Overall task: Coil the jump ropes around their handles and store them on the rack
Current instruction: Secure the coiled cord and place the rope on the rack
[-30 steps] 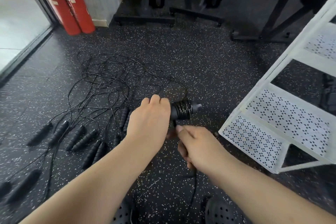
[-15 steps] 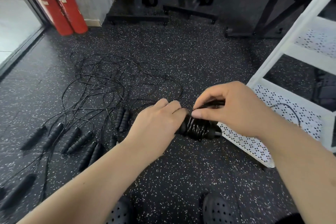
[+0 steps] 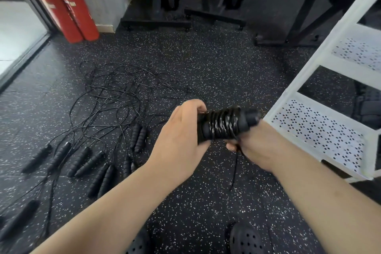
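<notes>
bare hands: 2, left hand [image 3: 179,140] and right hand [image 3: 261,146] | black cord-wound bundle of foam handles [image 3: 222,126]: 1, between the hands | loose black ribbed foam handles [image 3: 90,163]: at least 10, left of the left hand | red cylindrical fire extinguishers [image 3: 76,6]: 2, far beyond the left hand | white perforated metal rack [image 3: 321,130]: 1, right of the right hand | black perforated clogs [image 3: 245,239]: 2, below the hands

Noted bare left hand [image 3: 181,136] and right hand [image 3: 263,146], bare forearms running to frame edge. Wore black moulded clogs pierced with small round holes: right clog [image 3: 245,239] plainly seen, left clog [image 3: 140,246] mostly cut off.
</notes>
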{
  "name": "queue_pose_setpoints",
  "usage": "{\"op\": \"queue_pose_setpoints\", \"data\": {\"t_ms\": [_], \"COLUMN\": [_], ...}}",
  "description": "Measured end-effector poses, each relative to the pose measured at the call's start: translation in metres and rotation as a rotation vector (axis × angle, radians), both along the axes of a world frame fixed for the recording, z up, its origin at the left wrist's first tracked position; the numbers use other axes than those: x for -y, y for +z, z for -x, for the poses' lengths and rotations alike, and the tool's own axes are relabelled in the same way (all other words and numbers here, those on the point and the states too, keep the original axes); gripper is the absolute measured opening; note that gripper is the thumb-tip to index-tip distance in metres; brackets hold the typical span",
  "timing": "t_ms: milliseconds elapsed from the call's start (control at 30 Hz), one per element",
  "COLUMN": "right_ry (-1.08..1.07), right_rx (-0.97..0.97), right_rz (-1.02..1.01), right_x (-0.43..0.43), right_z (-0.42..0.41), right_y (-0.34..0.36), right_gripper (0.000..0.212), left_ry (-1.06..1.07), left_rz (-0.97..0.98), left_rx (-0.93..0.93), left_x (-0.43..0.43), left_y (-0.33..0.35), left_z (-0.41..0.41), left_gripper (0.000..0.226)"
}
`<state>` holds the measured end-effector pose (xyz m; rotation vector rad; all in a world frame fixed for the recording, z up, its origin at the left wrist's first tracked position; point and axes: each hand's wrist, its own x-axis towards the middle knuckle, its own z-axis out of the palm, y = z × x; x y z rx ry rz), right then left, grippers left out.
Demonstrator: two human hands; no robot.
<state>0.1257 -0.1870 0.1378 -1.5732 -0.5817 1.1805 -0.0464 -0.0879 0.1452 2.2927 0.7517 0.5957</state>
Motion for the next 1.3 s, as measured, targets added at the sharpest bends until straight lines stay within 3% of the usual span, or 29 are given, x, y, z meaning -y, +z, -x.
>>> {"op": "queue_pose_setpoints", "data": {"t_ms": [100,200,267,433,533,600,667,733,833,1100,1300], "right_ry": [-0.055,0.047,0.119,0.357,0.534,0.571,0.568,0.518,0.424,0.475,0.390], "right_rx": [0.186,0.487,0.659,0.866,1.184,1.316,1.375,1.390,1.350,0.681,0.663], "right_rz": [0.149,0.293,0.347,0.276,0.344,0.284,0.219,0.183,0.120,0.039,-0.070], "right_x": [-0.005,-0.007,-0.006,0.003,0.013,0.019,0.020,0.015,0.010,0.016,0.018], "right_z": [0.021,0.031,0.034,0.055,0.076,0.087,0.085,0.071,0.039,-0.026,-0.032], "right_y": [-0.026,-0.040,-0.037,-0.007,0.004,0.013,0.026,0.036,0.045,0.049,0.043], "right_gripper": [0.030,0.044,0.043,0.030,0.016,0.006,0.011,0.025,0.017,0.006,0.018], "left_ry": [0.090,0.034,0.031,0.077,0.078,0.083,0.031,-0.061,-0.202,-0.397,-0.522], "left_rz": [0.159,0.211,0.171,-0.065,-0.229,-0.276,-0.324,-0.397,-0.505,-0.524,-0.523], "left_rx": [-0.099,-0.252,-0.315,-0.438,-0.611,-0.690,-0.693,-0.638,-0.533,-0.268,-0.190], "left_x": [-0.004,-0.009,-0.015,-0.023,-0.024,-0.027,-0.027,-0.024,-0.021,-0.023,-0.018], "left_y": [-0.013,-0.023,-0.024,-0.025,-0.028,-0.029,-0.029,-0.026,-0.024,-0.011,-0.008], "left_z": [-0.005,-0.005,-0.001,0.006,0.006,0.008,0.008,0.007,0.005,0.004,0.001], "left_gripper": [0.060,0.057,0.056,0.045,0.043,0.045,0.044,0.042,0.047,0.065,0.064]}}
